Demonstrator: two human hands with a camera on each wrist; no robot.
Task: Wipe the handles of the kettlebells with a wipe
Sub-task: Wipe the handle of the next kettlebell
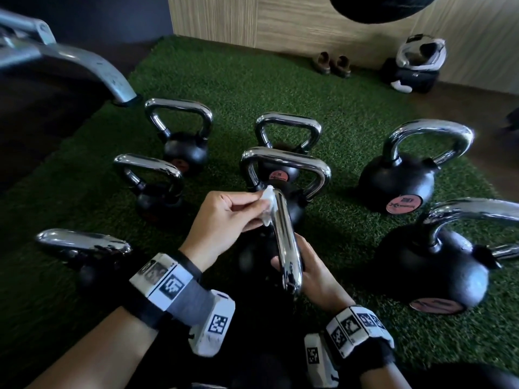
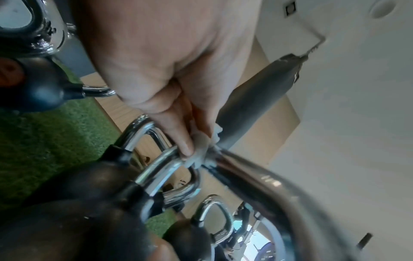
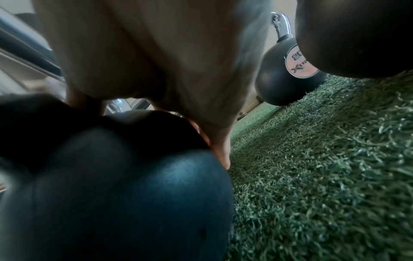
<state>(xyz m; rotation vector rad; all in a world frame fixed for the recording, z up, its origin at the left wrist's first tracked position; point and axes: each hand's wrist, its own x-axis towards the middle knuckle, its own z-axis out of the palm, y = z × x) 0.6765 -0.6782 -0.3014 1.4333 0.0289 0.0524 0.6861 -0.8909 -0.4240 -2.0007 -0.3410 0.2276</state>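
The nearest kettlebell stands on green turf in front of me, its chrome handle (image 1: 284, 240) running away from me end-on. My left hand (image 1: 259, 209) pinches a crumpled white wipe (image 1: 267, 202) against the far left part of that handle. In the left wrist view the fingertips (image 2: 186, 150) press the wipe (image 2: 200, 156) onto the chrome bar (image 2: 257, 178). My right hand (image 1: 309, 269) reaches under the near end of the handle and holds the kettlebell. In the right wrist view its fingers (image 3: 220, 150) lie along the black body (image 3: 134, 203).
Several other chrome-handled kettlebells stand around on the turf (image 1: 323, 88): two at the left (image 1: 153, 189) (image 1: 179, 130), one behind (image 1: 288, 136), two large ones at the right (image 1: 404, 175) (image 1: 438, 268). A grey machine leg (image 1: 92, 63) is far left; shoes (image 1: 334, 64) and a bag (image 1: 412, 74) sit by the wall.
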